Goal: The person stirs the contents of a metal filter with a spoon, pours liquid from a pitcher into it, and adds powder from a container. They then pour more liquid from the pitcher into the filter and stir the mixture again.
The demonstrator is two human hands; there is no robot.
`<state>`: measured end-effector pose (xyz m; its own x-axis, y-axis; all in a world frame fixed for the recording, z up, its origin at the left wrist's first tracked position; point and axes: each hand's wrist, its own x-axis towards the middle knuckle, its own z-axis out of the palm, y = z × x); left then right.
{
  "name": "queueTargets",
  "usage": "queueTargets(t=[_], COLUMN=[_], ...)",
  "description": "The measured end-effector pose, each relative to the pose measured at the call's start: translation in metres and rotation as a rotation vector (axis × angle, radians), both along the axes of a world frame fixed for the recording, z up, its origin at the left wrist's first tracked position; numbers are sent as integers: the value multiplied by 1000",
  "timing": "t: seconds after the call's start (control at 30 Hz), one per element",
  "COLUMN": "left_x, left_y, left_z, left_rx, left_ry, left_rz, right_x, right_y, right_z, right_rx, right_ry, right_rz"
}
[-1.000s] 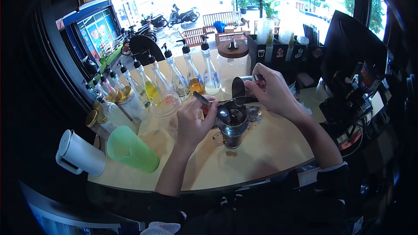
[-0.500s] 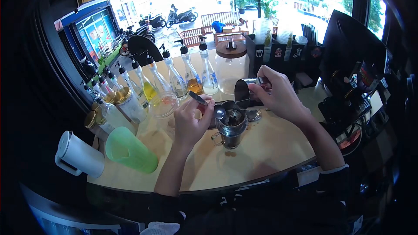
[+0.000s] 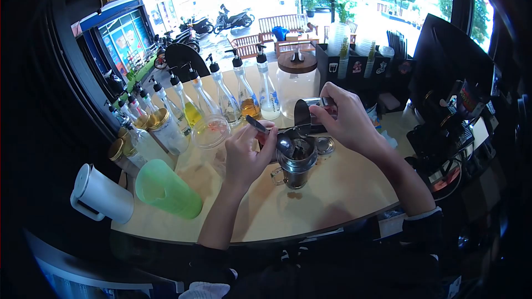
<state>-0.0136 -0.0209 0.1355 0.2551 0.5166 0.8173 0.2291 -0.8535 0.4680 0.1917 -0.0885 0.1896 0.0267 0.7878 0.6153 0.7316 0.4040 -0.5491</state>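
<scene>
Tilted metal cup point(image 3: 303, 114): swung closer over the metal filter point(image 3: 297, 158), frame centre; my right hand's point(image 3: 348, 116) fingers clamped on its handle. Spoon point(image 3: 284, 143): at the filter's mouth, pinched in my left hand point(image 3: 246, 152). Green pitcher point(image 3: 168, 189): lower left (white jug point(image 3: 103, 192) beside it).

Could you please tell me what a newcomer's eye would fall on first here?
Probably the centre, where the left hand holds a spoon and the right hand a tilted cup over a metal pot. Next, perhaps, the green pitcher at the left, then the row of pump bottles beyond it.
</scene>
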Motion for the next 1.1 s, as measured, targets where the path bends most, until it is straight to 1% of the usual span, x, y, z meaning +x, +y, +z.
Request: queueTargets(t=[0.1,0.2,0.3,0.43,0.53,0.6,0.83,1.03,1.1], left_x=[0,0,1,1,2,2,5,4,4], left_y=[1,3,2,3,2,3,4,3,3], left_z=[-1,-3,-3,-4,-2,-3,-4,-5,-6], left_rx=[-3,17,10,-19,-24,-25,-17,-24,-18], left_ry=[-1,0,-1,-4,-5,-4,-10,5,-2], left_rz=[-1,-5,-10,-7,-10,-13,-35,-24,-25], right_x=[0,5,6,8,7,8,6,1,-1], right_y=[-5,-5,-11,-19,-26,-30,-33,-29,-29], right_z=[6,4,8,13,19,19,14,13,15], right_rx=[-21,-21,-39,-55,-72,-118,-130,-121,-118], right_ry=[-63,8,-43,-10,-59,-5,75,51,-7], right_rz=[-50,-19,-68,-69,-103,-98,-52,-42,-70])
